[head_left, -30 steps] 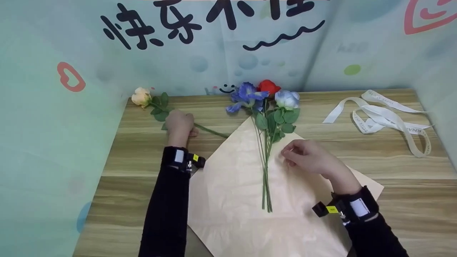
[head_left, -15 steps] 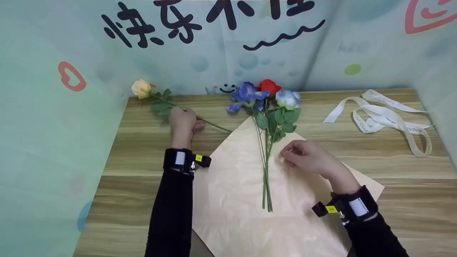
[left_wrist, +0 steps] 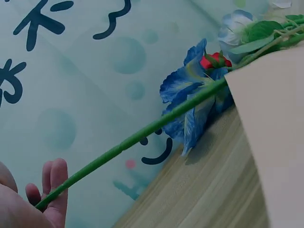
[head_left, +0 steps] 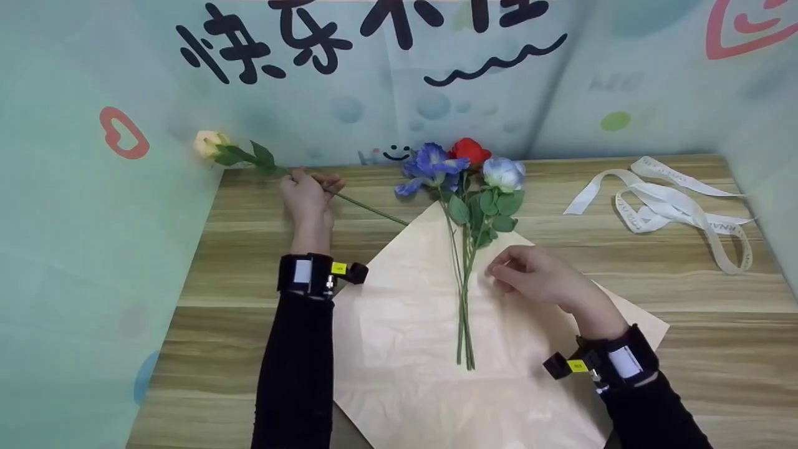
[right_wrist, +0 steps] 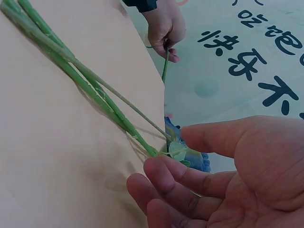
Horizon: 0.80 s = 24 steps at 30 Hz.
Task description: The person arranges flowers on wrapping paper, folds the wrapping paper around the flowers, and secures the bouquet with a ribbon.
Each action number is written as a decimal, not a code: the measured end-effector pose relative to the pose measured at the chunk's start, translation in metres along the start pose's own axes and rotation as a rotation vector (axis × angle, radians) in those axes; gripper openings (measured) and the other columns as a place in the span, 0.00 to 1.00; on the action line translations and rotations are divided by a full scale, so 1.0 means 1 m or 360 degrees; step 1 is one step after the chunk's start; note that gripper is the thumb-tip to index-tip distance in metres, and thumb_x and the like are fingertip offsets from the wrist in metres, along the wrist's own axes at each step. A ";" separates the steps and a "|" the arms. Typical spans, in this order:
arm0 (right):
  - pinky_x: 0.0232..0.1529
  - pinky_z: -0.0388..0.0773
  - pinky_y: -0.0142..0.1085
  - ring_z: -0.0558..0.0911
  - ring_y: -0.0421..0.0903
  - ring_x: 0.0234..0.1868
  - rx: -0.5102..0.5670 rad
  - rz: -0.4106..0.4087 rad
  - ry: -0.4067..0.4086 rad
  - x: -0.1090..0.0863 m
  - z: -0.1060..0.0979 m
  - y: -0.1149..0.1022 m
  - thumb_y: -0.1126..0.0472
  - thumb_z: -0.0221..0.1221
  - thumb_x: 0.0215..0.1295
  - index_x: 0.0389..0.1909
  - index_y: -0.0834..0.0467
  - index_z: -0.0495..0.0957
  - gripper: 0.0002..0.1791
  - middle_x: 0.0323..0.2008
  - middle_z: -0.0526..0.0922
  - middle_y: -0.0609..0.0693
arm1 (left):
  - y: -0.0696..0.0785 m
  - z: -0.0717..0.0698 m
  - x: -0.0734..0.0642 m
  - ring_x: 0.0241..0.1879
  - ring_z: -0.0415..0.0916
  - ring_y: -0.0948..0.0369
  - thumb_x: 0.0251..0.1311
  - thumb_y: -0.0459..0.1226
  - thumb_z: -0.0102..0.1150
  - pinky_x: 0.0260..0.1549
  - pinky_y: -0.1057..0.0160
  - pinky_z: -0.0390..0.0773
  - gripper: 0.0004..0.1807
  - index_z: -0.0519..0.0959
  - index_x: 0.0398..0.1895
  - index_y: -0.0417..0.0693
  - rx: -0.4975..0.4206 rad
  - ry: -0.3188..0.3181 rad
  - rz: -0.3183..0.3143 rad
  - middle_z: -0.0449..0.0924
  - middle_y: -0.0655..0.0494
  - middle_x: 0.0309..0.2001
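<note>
My left hand (head_left: 305, 199) holds the stem of a pale peach rose (head_left: 209, 144) at the back left, its thumb side against the stem. The stem's lower part slants right, down to the edge of the wrapping paper (head_left: 399, 349). In the left wrist view the green stem (left_wrist: 137, 137) crosses in front of a blue iris (left_wrist: 190, 99). On the paper lie the iris, a red rose (head_left: 469, 151) and a light blue peony (head_left: 503, 174), stems gathered. Right of these stems, my right hand (head_left: 542, 277) hovers close over the paper, fingers loosely bent, holding nothing.
A white printed ribbon (head_left: 679, 202) lies in loose loops at the back right of the wooden table (head_left: 206, 337). Pale green printed fabric (head_left: 374, 118) stands behind and along both sides of it.
My left hand has shifted slightly away from me, and the peach rose's head has swung left and up toward the back corner. My right hand and the three flowers on the paper stay put.
</note>
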State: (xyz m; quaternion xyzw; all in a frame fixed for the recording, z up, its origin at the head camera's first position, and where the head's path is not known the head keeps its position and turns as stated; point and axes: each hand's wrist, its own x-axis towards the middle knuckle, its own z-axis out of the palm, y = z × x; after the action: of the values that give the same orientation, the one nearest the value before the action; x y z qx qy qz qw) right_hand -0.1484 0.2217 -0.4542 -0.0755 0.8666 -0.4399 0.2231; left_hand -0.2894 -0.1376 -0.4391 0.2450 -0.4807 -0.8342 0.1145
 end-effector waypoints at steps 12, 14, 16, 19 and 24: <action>0.34 0.78 0.33 0.82 0.49 0.34 0.0010 -0.0019 -0.0016 0.001 0.001 -0.004 0.51 0.56 0.72 0.45 0.59 0.81 0.15 0.33 0.84 0.56 | 0.019 0.007 -0.010 0.15 0.39 0.65 0.77 0.36 0.34 0.14 0.67 0.46 0.16 0.63 0.27 0.47 -0.0768 0.0075 -0.0253 0.43 0.60 0.16; 0.34 0.78 0.33 0.82 0.49 0.35 0.0022 -0.0015 -0.0027 0.001 0.002 -0.005 0.51 0.56 0.72 0.46 0.59 0.81 0.15 0.33 0.84 0.56 | 0.018 0.011 -0.018 0.15 0.39 0.65 0.76 0.35 0.34 0.14 0.67 0.45 0.15 0.62 0.27 0.47 -0.0799 0.0051 -0.0263 0.43 0.61 0.16; 0.35 0.78 0.33 0.82 0.49 0.35 0.0026 -0.0017 -0.0024 0.000 0.002 -0.005 0.51 0.56 0.72 0.46 0.59 0.81 0.15 0.33 0.84 0.55 | 0.015 0.018 -0.030 0.14 0.40 0.66 0.76 0.35 0.36 0.14 0.68 0.45 0.15 0.63 0.27 0.48 -0.0790 0.0011 -0.0244 0.44 0.61 0.15; 0.34 0.78 0.33 0.81 0.50 0.34 0.0041 -0.0047 -0.0015 0.000 0.002 -0.004 0.54 0.55 0.73 0.45 0.60 0.81 0.14 0.32 0.83 0.56 | 0.004 0.027 -0.055 0.14 0.43 0.66 0.76 0.39 0.38 0.14 0.68 0.46 0.13 0.63 0.29 0.50 -0.0662 -0.0081 -0.0207 0.47 0.62 0.15; 0.36 0.80 0.35 0.82 0.51 0.35 0.0096 -0.0117 -0.0023 0.001 0.004 -0.005 0.54 0.54 0.74 0.45 0.61 0.81 0.15 0.33 0.83 0.59 | -0.022 0.038 -0.112 0.14 0.47 0.66 0.77 0.43 0.36 0.13 0.68 0.49 0.13 0.63 0.31 0.53 -0.0296 -0.0362 -0.0091 0.51 0.63 0.17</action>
State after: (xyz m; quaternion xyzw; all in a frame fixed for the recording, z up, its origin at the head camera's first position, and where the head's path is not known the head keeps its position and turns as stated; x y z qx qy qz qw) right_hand -0.1481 0.2157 -0.4525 -0.1037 0.8480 -0.4732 0.2151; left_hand -0.2124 -0.0498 -0.4088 0.1508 -0.4040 -0.9004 0.0576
